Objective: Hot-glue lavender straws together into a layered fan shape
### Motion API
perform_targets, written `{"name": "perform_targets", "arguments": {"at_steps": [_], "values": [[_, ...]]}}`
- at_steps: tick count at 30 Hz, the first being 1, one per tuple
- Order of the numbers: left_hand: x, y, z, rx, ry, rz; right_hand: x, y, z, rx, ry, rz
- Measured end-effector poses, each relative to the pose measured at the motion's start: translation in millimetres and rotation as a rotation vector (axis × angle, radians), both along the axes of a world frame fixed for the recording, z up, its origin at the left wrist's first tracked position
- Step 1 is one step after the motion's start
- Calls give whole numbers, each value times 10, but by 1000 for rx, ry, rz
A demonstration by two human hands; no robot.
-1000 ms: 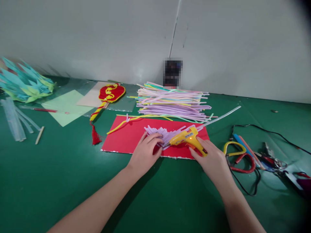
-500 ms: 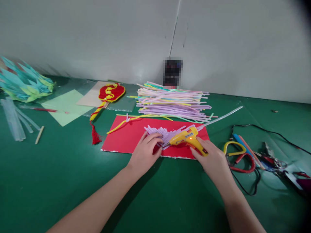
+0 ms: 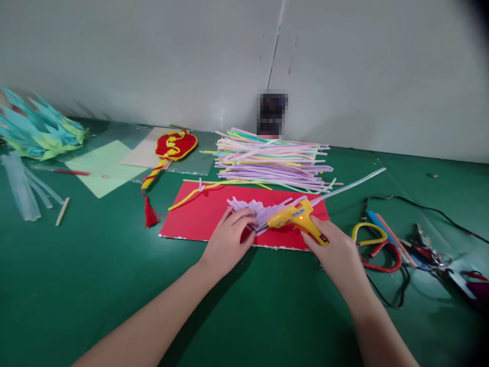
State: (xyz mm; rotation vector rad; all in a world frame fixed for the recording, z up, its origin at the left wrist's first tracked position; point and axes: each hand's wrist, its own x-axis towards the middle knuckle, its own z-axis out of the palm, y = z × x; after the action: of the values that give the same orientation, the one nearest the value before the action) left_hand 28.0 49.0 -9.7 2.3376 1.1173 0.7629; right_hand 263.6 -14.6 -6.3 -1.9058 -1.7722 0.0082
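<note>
My right hand (image 3: 335, 248) is closed around the handle of a yellow hot glue gun (image 3: 300, 216), its small light glowing orange. A long clear glue stick (image 3: 357, 182) sticks out of its back. The nozzle points left, at the middle of a V-shaped piece made of short lilac pipe cleaners (image 3: 275, 210). My left hand (image 3: 228, 238) has curled fingers and thumb on the left part of this piece, steadying it; the fingertips partly cover it. Beneath lies a red board (image 3: 194, 218) with a rough white front edge.
A pile of pastel pipe cleaners (image 3: 267, 160) lies behind the board. To the right are scissors (image 3: 370, 233), a black cord (image 3: 420, 206) and keys (image 3: 439, 257). On the left are a red-and-yellow fan (image 3: 175, 145), green paper (image 3: 101, 171), clear glue sticks (image 3: 21, 188) and a teal paper craft (image 3: 42, 130).
The glue gun and my right hand have shifted very slightly to the right. My left hand and the lilac piece stay in place.
</note>
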Motion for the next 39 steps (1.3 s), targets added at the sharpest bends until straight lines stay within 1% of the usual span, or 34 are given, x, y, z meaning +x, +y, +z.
{"name": "perform_targets", "arguments": {"at_steps": [6,18,25,33,39], "values": [[-1,-1,1,-1,1,4,-2,-15,12,-15,-21,-22],[-2,-8,3,-12,7,6,24,-25,14,46,-104,-54],[-12,-10,30,-27,12,9,57,-23,15,43,-96,-69],[-5,-6,28,-34,11,8,116,-27,-30,71,-102,-86],[-5,-2,19,-28,8,7,126,-23,-18,46,-105,-115]]}}
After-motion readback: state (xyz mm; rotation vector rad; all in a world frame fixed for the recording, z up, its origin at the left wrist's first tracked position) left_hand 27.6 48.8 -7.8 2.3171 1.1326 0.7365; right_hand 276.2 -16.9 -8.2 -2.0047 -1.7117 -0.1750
